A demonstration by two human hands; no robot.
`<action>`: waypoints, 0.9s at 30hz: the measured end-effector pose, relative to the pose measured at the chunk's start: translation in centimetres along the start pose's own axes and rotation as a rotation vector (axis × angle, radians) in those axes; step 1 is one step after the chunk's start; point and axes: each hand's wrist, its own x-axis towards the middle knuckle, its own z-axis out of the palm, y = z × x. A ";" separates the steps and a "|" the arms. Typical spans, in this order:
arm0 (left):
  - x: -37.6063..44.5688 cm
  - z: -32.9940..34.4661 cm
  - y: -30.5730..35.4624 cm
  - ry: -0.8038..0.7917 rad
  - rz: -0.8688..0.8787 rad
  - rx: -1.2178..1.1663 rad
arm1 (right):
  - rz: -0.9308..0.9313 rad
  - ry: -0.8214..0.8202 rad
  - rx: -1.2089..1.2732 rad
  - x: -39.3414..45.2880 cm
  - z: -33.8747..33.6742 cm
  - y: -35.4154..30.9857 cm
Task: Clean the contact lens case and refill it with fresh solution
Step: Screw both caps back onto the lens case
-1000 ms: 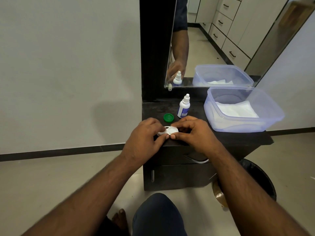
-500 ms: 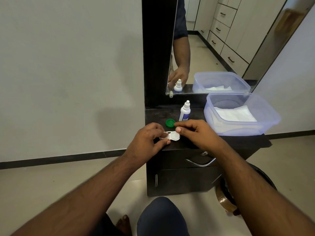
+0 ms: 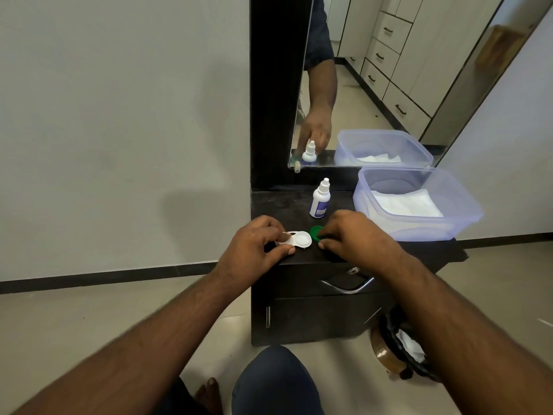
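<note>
Contact lens case [image 3: 294, 239] sits at the dresser top's [image 3: 278, 202] front edge, pinched steady by left hand [image 3: 254, 247]. Right hand [image 3: 350, 235] fingertips grip the green cap [image 3: 315, 232] beside it. Advice: keep the case level, seat the cap squarely before twisting.

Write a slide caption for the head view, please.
Left hand steadies the white contact lens case; right hand touches the green cap.

His right hand [image 3: 356, 235] has left the white case [image 3: 294, 239] and now pinches the green cap [image 3: 315, 232] beside it.
</note>
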 end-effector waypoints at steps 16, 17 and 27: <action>-0.1 -0.2 -0.1 0.049 0.029 -0.061 | 0.040 0.300 1.000 -1.5 2.4 -0.1; -0.1 -0.2 -0.1 0.053 0.029 -0.066 | 0.037 0.289 1.013 -1.3 2.8 0.0; 0.0 0.0 -0.3 0.058 0.020 -0.059 | -0.033 0.169 0.824 0.5 4.0 1.3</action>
